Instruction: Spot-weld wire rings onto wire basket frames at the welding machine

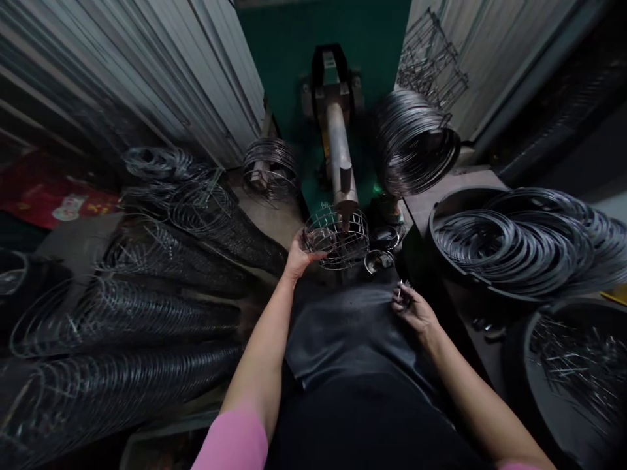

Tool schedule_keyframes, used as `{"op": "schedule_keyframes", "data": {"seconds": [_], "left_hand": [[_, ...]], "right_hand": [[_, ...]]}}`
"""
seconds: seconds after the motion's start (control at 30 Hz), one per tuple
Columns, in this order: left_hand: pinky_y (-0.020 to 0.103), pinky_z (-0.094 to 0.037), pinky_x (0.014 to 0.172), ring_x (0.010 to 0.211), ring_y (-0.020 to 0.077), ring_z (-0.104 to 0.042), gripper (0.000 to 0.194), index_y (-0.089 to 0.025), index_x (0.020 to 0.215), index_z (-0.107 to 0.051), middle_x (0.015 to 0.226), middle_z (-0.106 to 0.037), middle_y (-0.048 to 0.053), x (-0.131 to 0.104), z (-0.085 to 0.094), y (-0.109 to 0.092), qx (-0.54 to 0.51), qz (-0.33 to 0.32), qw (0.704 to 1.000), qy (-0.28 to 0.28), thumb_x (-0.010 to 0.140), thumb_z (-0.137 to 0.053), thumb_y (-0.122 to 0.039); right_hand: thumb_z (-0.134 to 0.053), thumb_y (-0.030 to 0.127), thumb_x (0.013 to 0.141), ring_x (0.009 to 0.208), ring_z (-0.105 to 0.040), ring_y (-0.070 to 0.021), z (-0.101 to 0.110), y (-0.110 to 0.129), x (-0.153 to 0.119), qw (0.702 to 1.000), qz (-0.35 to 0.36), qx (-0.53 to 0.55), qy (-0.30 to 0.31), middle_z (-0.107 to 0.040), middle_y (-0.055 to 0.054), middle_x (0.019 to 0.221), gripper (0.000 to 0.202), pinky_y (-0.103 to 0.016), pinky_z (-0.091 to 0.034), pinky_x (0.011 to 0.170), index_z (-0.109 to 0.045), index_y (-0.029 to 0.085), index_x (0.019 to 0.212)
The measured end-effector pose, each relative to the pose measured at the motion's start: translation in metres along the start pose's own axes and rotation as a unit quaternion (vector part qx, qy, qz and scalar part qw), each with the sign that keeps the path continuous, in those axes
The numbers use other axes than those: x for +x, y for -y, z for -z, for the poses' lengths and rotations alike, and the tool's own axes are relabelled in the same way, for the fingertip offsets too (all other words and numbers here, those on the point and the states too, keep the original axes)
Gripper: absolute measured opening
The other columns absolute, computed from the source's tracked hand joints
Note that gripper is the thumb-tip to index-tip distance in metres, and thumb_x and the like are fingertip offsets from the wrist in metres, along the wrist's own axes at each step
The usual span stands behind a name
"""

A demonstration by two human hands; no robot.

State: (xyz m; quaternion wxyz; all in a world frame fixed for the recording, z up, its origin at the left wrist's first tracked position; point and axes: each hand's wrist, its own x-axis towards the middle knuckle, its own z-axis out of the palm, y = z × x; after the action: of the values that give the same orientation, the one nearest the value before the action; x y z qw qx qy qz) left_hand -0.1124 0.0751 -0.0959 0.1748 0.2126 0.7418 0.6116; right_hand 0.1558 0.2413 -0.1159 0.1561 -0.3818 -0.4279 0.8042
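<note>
A round wire basket (345,241) sits at the end of the machine's metal arm (337,147). My left hand (302,256) grips its left side, thumb toward me. Over the right side of my dark apron (353,333), my right hand (414,308) is closed on a few short metal wires (400,290), and their exact number is hard to make out. Small round metal dishes (378,261) stand between the basket and my right hand, a short way from both.
On the right, a black tub (435,241) bears wire rings (514,238), and another bin (529,346) holds loose short wires. Wire coils (416,140) flank the green machine (284,46). Long stacks of wire frames (147,313) lie at left.
</note>
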Motion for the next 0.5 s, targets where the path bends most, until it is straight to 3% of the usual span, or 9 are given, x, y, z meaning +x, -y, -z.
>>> {"op": "schedule_keyframes", "data": {"seconds": [0.07,0.13,0.27,0.37,0.43,0.5], "left_hand": [[0.034,-0.046,0.093,0.116,0.0235,-0.049,0.097,-0.018,0.129,-0.029,0.129,-0.046,0.014,-0.008,0.003,-0.001,0.018,0.008,1.000,-0.007,0.051,-0.081,-0.042],[0.034,-0.046,0.092,0.115,0.0239,-0.050,0.101,-0.018,0.130,-0.028,0.129,-0.045,0.014,-0.021,0.007,-0.002,0.039,-0.003,0.999,0.008,0.048,-0.081,-0.046],[0.036,-0.044,0.094,0.112,0.0246,-0.051,0.105,-0.019,0.132,-0.030,0.125,-0.047,0.011,-0.055,0.012,-0.015,0.110,-0.071,0.991,0.030,0.045,-0.082,-0.047],[0.037,-0.039,0.098,0.111,0.0248,-0.049,0.104,-0.019,0.131,-0.034,0.120,-0.048,0.009,-0.073,0.005,-0.039,0.218,-0.124,0.968,0.019,0.042,-0.084,-0.041],[0.039,-0.037,0.099,0.113,0.0260,-0.046,0.102,-0.021,0.131,-0.035,0.119,-0.048,0.008,-0.079,-0.004,-0.060,0.289,-0.141,0.947,0.020,0.043,-0.083,-0.039],[0.040,-0.035,0.099,0.115,0.0281,-0.042,0.099,-0.024,0.131,-0.035,0.122,-0.047,0.008,-0.083,-0.012,-0.081,0.349,-0.142,0.926,0.027,0.046,-0.082,-0.039]], "right_hand": [[-0.067,0.041,0.062,0.044,-0.045,-0.0096,0.007,-0.011,-0.001,0.991,0.091,-0.074,-0.066,-0.055,0.002,0.058,0.028,-0.022,-0.037,0.040,-0.059,0.018,0.076],[-0.066,0.044,0.064,0.054,-0.053,-0.0142,0.018,-0.021,-0.004,0.957,0.178,-0.212,-0.089,-0.061,-0.001,0.065,0.029,-0.027,-0.044,0.050,-0.062,0.019,0.078],[-0.059,0.047,0.069,0.075,-0.062,-0.0236,0.024,-0.012,-0.015,0.868,0.259,-0.424,0.008,-0.068,-0.007,0.079,0.028,-0.036,-0.049,0.071,-0.066,0.020,0.076],[-0.051,0.040,0.078,0.079,-0.064,-0.0223,0.000,0.025,-0.028,0.807,0.318,-0.490,0.091,-0.068,-0.006,0.085,0.025,-0.034,-0.049,0.072,-0.066,0.021,0.085],[-0.051,0.032,0.080,0.084,-0.064,-0.0213,-0.026,0.053,-0.035,0.744,0.360,-0.543,0.148,-0.068,-0.006,0.091,0.021,-0.031,-0.048,0.073,-0.066,0.022,0.092],[-0.056,0.025,0.076,0.083,-0.064,-0.0210,-0.052,0.075,-0.038,0.681,0.378,-0.606,0.159,-0.069,-0.004,0.093,0.020,-0.029,-0.046,0.069,-0.064,0.023,0.095]]}}
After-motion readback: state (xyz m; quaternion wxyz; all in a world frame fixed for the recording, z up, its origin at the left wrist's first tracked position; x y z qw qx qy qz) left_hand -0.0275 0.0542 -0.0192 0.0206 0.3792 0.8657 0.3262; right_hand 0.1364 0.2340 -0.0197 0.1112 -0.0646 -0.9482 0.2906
